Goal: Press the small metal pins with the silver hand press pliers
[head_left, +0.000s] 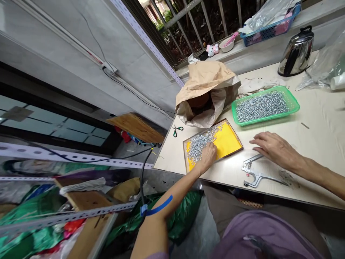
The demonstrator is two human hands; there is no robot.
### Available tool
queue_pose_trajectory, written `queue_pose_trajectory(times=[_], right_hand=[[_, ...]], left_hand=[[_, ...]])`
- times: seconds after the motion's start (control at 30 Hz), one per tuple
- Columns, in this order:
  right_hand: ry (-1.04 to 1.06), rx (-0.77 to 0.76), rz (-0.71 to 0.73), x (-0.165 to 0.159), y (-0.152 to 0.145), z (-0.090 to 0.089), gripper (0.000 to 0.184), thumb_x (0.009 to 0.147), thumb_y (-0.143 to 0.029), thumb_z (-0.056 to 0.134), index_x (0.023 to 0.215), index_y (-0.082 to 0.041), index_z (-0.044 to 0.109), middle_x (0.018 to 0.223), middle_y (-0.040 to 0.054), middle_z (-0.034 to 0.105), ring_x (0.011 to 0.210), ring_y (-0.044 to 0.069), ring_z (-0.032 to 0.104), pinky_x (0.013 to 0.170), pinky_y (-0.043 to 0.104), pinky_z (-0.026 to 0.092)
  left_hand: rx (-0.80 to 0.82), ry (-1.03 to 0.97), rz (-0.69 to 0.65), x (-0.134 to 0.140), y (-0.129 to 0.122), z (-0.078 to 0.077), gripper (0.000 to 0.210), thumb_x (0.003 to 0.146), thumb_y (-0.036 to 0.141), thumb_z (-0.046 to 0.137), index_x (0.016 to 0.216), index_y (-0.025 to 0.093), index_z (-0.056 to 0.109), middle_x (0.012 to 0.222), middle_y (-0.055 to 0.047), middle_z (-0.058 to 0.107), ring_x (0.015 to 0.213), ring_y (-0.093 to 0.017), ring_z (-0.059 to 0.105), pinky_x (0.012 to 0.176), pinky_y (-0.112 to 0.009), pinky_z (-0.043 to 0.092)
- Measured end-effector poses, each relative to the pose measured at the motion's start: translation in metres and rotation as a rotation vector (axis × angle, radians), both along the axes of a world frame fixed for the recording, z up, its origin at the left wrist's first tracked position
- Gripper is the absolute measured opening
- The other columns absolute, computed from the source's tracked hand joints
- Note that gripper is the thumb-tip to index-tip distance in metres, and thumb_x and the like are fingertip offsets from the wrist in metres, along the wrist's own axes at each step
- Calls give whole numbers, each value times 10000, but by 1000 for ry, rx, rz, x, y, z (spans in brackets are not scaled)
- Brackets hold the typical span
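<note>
My left hand (208, 156) is at the near edge of a shallow tray (234, 131) with a yellow bottom. Its fingers are curled down at a pile of small silver metal pins (198, 145); whatever they pinch is hidden. My right hand (273, 145) is over the table to the right, fingers stretched forward and thumb apart, nothing visible in it. Just below and left of it lies a silver hand-press plier (256, 176) with a spring and a C-shaped jaw, one handle end partly under the hand.
A green basket (295, 106) full of similar pins stands behind the tray. Beside it is an open brown paper sack (206, 79). Green-handled scissors (176, 131) lie near the table's left edge. A steel kettle (296, 52) and a clear plastic bag (329, 64) sit at back right.
</note>
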State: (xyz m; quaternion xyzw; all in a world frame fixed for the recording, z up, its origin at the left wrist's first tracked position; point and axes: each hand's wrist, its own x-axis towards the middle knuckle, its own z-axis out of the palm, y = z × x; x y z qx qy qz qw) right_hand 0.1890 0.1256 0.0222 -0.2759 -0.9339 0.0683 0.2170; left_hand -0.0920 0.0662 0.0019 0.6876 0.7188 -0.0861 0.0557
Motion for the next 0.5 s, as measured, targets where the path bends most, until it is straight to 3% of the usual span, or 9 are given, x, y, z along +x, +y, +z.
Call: queue_pose_trajectory(times=[0.13,0.23,0.3,0.5], right_hand=[[-8,-131,5,25,-38,-32,285,973,-245,391,978,-175,668,933,106,656,836,220,608,721,347,476],[-61,-224,-14,39,-59,-49,251,965,-263,429,953,-178,664,877,95,635,805,215,597,687,327,461],[-91,-253,-29,45,-69,-58,215,953,-283,471,959,-176,658,855,89,617,782,211,582,667,316,445],[-96,-249,-60,48,-88,-69,186,946,-253,501,1001,-150,646,870,90,593,789,207,560,681,305,419]], left_hand=[[50,-439,194,11,-12,13,114,815,137,558,778,131,666,800,-65,671,798,-173,606,732,-274,488],[-108,-891,347,32,-30,8,185,788,274,613,866,127,693,694,-13,631,617,-118,553,581,-223,456],[-238,-1092,413,49,-43,-1,301,743,363,668,901,108,700,676,-4,616,552,-92,505,521,-210,426],[-398,-1288,556,81,-64,-24,529,550,569,789,766,98,678,581,24,551,505,-61,425,476,-193,336]])
